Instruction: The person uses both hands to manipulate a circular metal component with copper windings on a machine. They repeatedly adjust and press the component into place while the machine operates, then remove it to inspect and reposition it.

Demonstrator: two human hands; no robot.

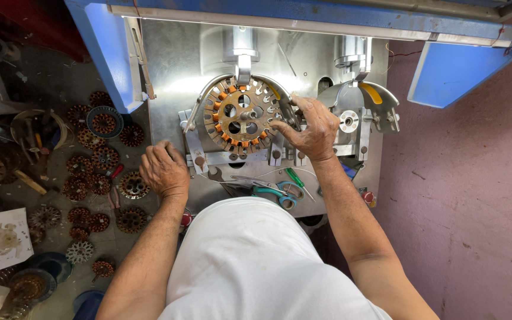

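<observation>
Left hand (164, 170) is lying knuckles up at the left edge of the steel plate (176, 71), its fingers curled loosely over the rim and gripping nothing that can be seen. Off to its left, on the floor, wound stators (97, 178) are lying scattered in a loose heap, with red pliers (114, 184) among them. Moving right, a toothed stator (241, 114) is sitting flat on the plate under a vertical spindle (243, 56), some of its slots showing orange inserts. Right hand (310, 127) is resting at the stator's right rim, fingertips (277, 125) touching its outer teeth, the fingers bent; whether it is pinching anything cannot be told. Below the stator, just above the white shirt, scissors (277, 191) with teal handles and a green screwdriver (294, 178) are lying on the plate's lower lip. Farther right, a metal guide with a yellow strip (371, 93) is standing beside the hand.
</observation>
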